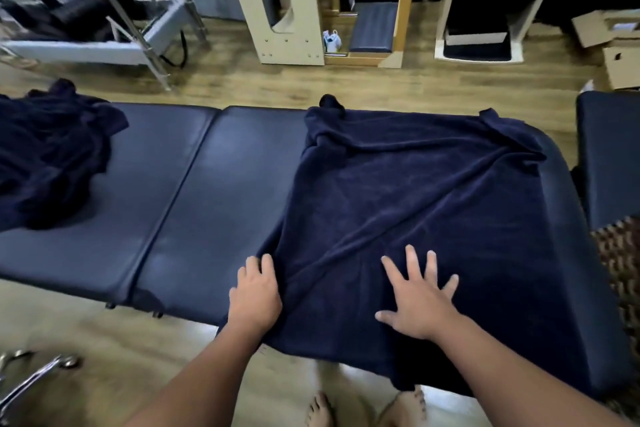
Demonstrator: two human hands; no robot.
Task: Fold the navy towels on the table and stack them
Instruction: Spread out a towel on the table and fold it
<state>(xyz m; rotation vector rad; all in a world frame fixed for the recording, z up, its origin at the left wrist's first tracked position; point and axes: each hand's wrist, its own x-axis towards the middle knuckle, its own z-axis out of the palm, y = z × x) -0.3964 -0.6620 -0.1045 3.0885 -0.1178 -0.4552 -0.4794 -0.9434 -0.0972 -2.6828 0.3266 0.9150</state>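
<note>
From the head camera I look down on a navy towel (415, 191) spread over the right end of the padded table (180, 184), its near edge hanging over the side toward me. My left hand (254, 291) sits at the towel's near left edge with fingers curled onto the hem, seemingly pinching it, though I cannot see the fingertips clearly. My right hand (417, 298) lies flat on the cloth, fingers spread and gripping nothing. A heap of more navy towels (52, 152) waits crumpled at the table's left end, well apart.

My worry is the diagonal ridges running from the far corners toward my hands: fold now and I would trap them, leaving a lumpy layer that stacks crooked. The overhanging edge could also drag the towel off the slick top.

The towel looks plush and soft, holding rounded creases. The table's cover is smooth, glossy vinyl with a seam between cushions.
</note>
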